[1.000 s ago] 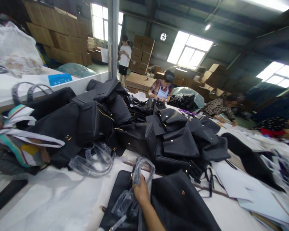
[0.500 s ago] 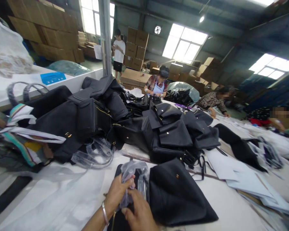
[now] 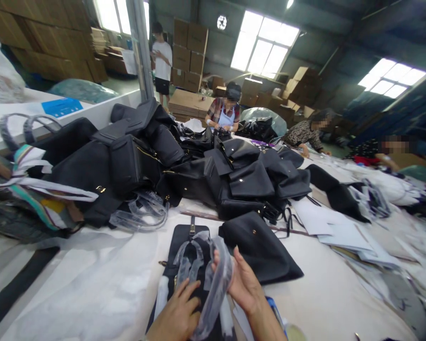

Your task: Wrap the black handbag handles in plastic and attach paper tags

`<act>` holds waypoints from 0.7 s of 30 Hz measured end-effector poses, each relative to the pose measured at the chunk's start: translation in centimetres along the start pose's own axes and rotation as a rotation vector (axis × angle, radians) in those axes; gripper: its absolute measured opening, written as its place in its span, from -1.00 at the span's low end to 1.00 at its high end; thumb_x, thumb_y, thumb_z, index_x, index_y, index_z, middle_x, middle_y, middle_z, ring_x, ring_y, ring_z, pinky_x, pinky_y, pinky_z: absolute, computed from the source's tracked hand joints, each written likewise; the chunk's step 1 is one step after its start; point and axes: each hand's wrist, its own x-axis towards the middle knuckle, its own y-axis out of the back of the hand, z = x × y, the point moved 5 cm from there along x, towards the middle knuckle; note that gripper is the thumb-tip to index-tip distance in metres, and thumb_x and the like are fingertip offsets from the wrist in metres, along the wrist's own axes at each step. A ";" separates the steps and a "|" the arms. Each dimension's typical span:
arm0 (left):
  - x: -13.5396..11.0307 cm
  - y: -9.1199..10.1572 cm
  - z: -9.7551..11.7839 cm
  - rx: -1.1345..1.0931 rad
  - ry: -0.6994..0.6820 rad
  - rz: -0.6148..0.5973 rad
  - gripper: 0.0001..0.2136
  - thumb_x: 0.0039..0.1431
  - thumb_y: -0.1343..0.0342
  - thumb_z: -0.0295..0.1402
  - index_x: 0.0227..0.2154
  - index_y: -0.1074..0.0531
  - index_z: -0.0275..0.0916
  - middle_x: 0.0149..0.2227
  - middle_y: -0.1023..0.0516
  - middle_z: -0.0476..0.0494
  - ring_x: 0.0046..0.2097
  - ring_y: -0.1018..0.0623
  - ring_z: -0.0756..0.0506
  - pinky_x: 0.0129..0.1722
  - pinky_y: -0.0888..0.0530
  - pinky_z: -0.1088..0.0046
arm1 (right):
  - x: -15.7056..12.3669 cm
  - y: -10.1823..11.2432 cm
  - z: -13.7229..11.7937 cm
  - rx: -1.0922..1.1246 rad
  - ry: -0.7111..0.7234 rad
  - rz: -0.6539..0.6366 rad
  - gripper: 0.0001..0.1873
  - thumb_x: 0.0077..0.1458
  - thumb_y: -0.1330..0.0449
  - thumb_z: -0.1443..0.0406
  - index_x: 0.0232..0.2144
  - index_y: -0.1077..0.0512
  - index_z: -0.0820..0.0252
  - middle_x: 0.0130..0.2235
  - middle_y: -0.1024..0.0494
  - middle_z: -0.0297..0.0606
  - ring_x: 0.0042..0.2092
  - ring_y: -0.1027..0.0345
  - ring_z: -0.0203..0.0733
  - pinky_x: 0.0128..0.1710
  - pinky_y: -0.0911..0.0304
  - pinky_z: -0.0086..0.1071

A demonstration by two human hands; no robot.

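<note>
A black handbag [image 3: 184, 237] lies flat on the white table in front of me, its two handles [image 3: 216, 279] wrapped in clear plastic. My right hand [image 3: 243, 284] cups the plastic-wrapped handle from the right, fingers curled against it. My left hand [image 3: 177, 315] rests on the bag just below the handles, fingers stretched toward the wrapping. Another black bag [image 3: 259, 246] lies beside it to the right.
A big heap of black handbags [image 3: 184, 166] fills the table middle. Loose plastic wrapping [image 3: 142, 215] and a striped bag [image 3: 31, 199] lie left. White paper sheets [image 3: 337, 232] lie right. Three people work at the far end; another stands by cardboard boxes [image 3: 188, 47].
The view has dropped and shifted. My hands moved from bunching the plastic near the bag's top to lower on the bag; the wrapped handles now stand spread between both hands.
</note>
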 end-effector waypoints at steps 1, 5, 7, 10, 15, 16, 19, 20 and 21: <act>-0.4 -0.4 -0.3 0.010 0.032 -0.034 -0.76 0.10 -0.02 -0.59 -0.30 -0.49 -0.15 -0.22 -0.57 -0.14 0.17 -0.34 -0.23 0.23 -0.18 0.02 | -0.7 0.1 -0.1 0.003 0.029 0.003 -0.60 0.10 -0.21 0.11 -0.12 -0.41 0.31 -0.40 -0.52 -0.32 -0.39 -0.40 -0.34 -0.27 -0.32 -0.42; -1.5 -1.7 -1.4 -0.030 0.108 -0.190 -0.81 0.08 -0.07 -0.51 -0.26 -0.47 -0.17 -0.14 -0.56 -0.16 0.20 -0.29 -0.33 0.22 -0.13 -0.12 | -3.9 2.3 1.0 -0.376 0.112 0.148 -0.60 -0.02 -0.31 0.18 -0.12 -0.39 0.19 -0.58 -0.30 -0.55 -0.65 -0.08 -0.48 -0.53 -0.20 -0.50; -2.0 -1.9 -1.5 -0.102 0.071 -0.274 -0.69 0.03 -0.13 -0.46 -0.11 -0.44 -0.12 -0.03 -0.53 -0.16 0.23 -0.25 -0.35 0.22 -0.12 -0.14 | -5.2 5.0 1.7 -0.756 0.154 0.332 -0.65 -0.04 -0.29 0.11 -0.25 -0.43 0.20 -0.63 -0.30 -0.53 -0.68 -0.08 -0.42 -0.58 -0.19 -0.45; -3.4 -1.3 -2.2 -0.250 0.105 -0.246 -0.45 0.05 -0.16 -0.31 0.14 -0.23 -0.06 0.20 -0.33 -0.19 0.26 -0.20 -0.31 0.23 -0.17 0.00 | -5.9 9.2 2.4 -1.250 0.232 0.474 -0.58 -0.08 -0.25 0.02 -0.28 -0.48 0.20 -0.43 -0.55 -0.25 -0.37 -0.45 -0.08 -0.26 -0.33 -0.25; -8.1 -0.8 -7.6 -0.501 0.822 0.251 -0.44 0.18 0.06 -0.12 0.20 -0.09 -0.25 0.28 -0.14 -0.32 0.28 -0.18 -0.23 0.27 -0.11 0.14 | -4.8 13.4 3.3 -1.464 0.125 0.591 -0.35 -0.08 -0.18 -0.08 -0.07 -0.44 0.27 0.02 -0.47 0.00 0.12 -0.26 0.14 0.11 -0.08 -0.13; -9.0 -1.4 -8.6 -0.604 0.974 0.292 -0.39 0.16 0.05 -0.09 0.19 -0.07 -0.33 0.26 -0.17 -0.39 0.25 -0.24 -0.25 0.24 -0.16 0.13 | -4.5 13.4 3.5 -1.427 0.100 0.591 -0.30 -0.12 -0.21 -0.08 -0.04 -0.42 0.27 0.05 -0.44 0.00 0.14 -0.23 0.13 0.13 -0.07 -0.14; -9.5 -3.2 -9.6 -0.977 1.242 0.216 -0.37 0.07 0.00 -0.02 0.07 -0.21 -0.43 0.13 -0.36 -0.49 0.12 -0.42 -0.31 0.12 -0.34 0.12 | -3.9 11.8 4.5 -1.133 -0.002 0.456 -0.27 -0.15 -0.23 -0.09 0.01 -0.38 0.21 0.06 -0.45 -0.10 0.11 -0.29 0.04 0.10 -0.12 -0.17; -9.1 -3.3 -9.4 -1.070 1.250 0.176 -0.41 0.05 -0.01 0.00 -0.01 -0.30 -0.41 0.07 -0.43 -0.46 0.09 -0.45 -0.32 0.10 -0.37 0.12 | -3.8 11.1 5.0 -1.014 -0.036 0.402 -0.29 -0.13 -0.22 -0.08 0.00 -0.38 0.19 0.00 -0.50 -0.13 0.06 -0.35 0.01 0.07 -0.17 -0.18; -8.5 -3.0 -8.9 -1.136 1.225 0.146 -0.46 0.03 -0.03 0.01 -0.10 -0.38 -0.37 0.03 -0.48 -0.43 0.08 -0.46 -0.32 0.09 -0.37 0.13 | -3.7 10.4 5.4 -0.915 -0.060 0.362 -0.32 -0.12 -0.22 -0.07 -0.01 -0.39 0.18 -0.07 -0.55 -0.15 0.00 -0.40 0.00 0.02 -0.22 -0.19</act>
